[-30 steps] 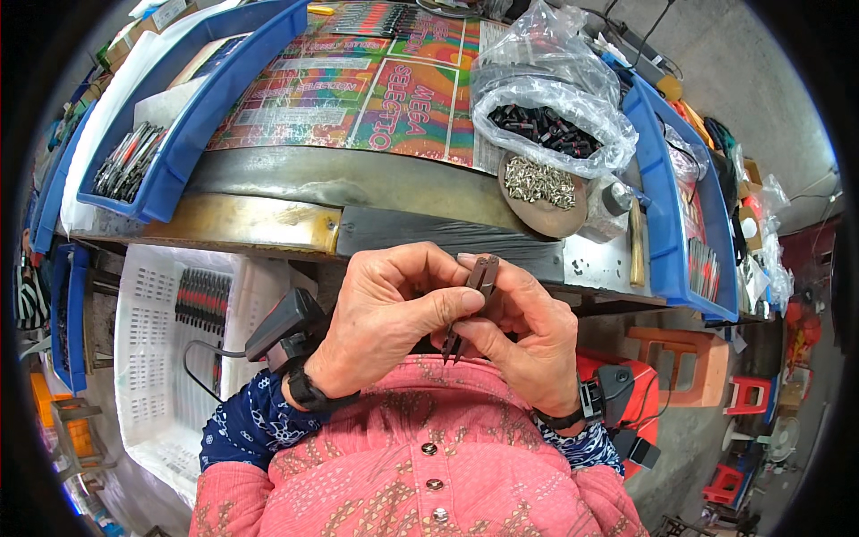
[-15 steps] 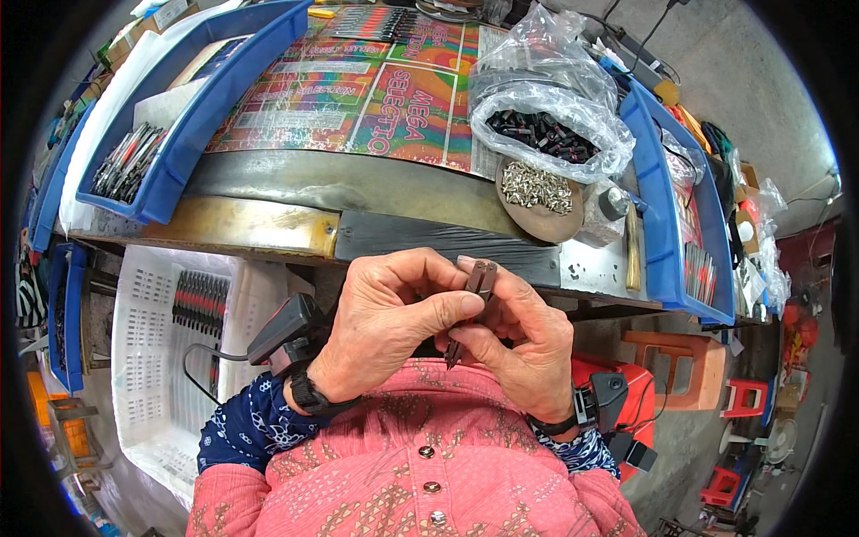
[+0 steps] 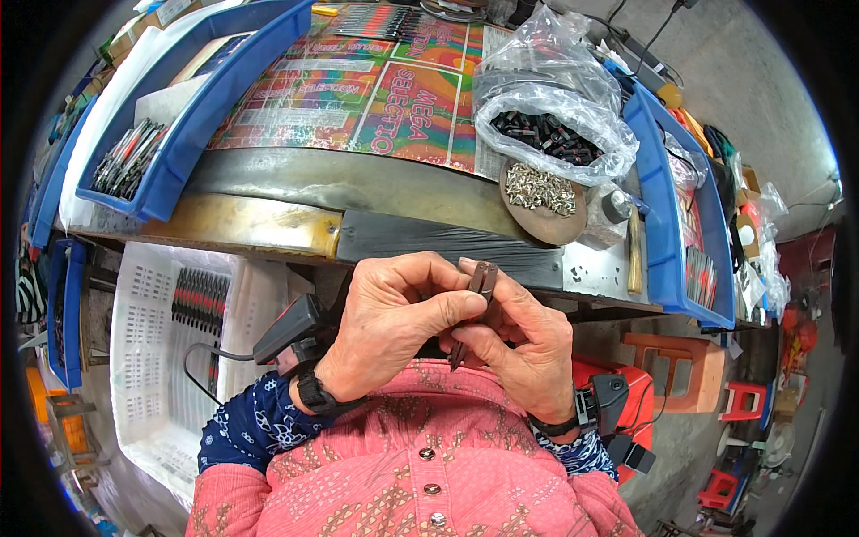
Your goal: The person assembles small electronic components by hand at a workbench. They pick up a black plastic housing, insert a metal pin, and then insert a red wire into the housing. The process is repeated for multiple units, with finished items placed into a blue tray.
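A slim dark brown piece, made of two bars lying side by side with a pointed lower end, is held upright in front of my chest; its exact kind is unclear. My left hand pinches it from the left, thumb across its middle. From the other side my right hand grips it, with the thumb near the lower end. Fingers hide much of its middle. Beyond the hands stands the workbench edge. On it are a brown dish of small silvery metal parts and a clear plastic bag of small black pieces.
Blue trays with slim black, red and grey items flank the bench. A colourful printed sheet covers its top. Left below stands a white perforated basket holding black-and-red items. An orange stool is at right.
Both hands keep nearly the same grip on the dark brown piece. Its lower end has moved slightly right, and the whole view has shifted a little.
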Demonstrator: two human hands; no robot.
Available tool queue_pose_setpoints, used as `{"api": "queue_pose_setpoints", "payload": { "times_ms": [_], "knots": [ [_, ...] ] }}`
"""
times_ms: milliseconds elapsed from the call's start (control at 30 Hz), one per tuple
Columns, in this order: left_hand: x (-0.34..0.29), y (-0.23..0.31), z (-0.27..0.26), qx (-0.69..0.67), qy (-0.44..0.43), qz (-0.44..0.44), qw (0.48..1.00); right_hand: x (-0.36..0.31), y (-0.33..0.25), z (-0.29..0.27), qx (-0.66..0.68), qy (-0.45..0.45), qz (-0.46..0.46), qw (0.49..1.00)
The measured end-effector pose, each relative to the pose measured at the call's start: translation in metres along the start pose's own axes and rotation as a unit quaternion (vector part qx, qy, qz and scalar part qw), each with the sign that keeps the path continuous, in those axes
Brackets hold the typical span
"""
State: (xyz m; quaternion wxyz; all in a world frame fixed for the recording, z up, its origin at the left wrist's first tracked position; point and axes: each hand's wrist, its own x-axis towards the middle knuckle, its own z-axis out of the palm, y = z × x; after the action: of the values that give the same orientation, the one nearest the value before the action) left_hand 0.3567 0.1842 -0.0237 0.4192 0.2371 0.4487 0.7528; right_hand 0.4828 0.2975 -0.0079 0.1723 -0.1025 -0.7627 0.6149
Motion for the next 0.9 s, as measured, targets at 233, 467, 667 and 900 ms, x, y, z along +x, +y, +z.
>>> {"api": "queue_pose_setpoints", "payload": {
  "times_ms": [233, 467, 667, 900],
  "knots": [
    [0.0002, -0.0025, -0.001, -0.002, -0.001, 0.014, 1.0, -0.0014, 0.0008, 0.001, 0.002, 0.008, -0.004, 1.0],
    [-0.0002, -0.0023, -0.0008, 0.01, -0.005, 0.013, 1.0, -0.0013, 0.0006, 0.0015, 0.004, 0.009, 0.013, 1.0],
    [-0.0016, -0.0022, -0.0009, -0.017, -0.007, 0.001, 1.0, -0.0009, -0.0019, 0.0005, 0.004, 0.007, 0.034, 0.999],
    [0.0007, -0.0014, -0.0028, -0.001, -0.01, -0.003, 1.0, 0.0025, -0.0002, -0.0001, 0.013, 0.01, 0.021, 1.0]
  ]
}}
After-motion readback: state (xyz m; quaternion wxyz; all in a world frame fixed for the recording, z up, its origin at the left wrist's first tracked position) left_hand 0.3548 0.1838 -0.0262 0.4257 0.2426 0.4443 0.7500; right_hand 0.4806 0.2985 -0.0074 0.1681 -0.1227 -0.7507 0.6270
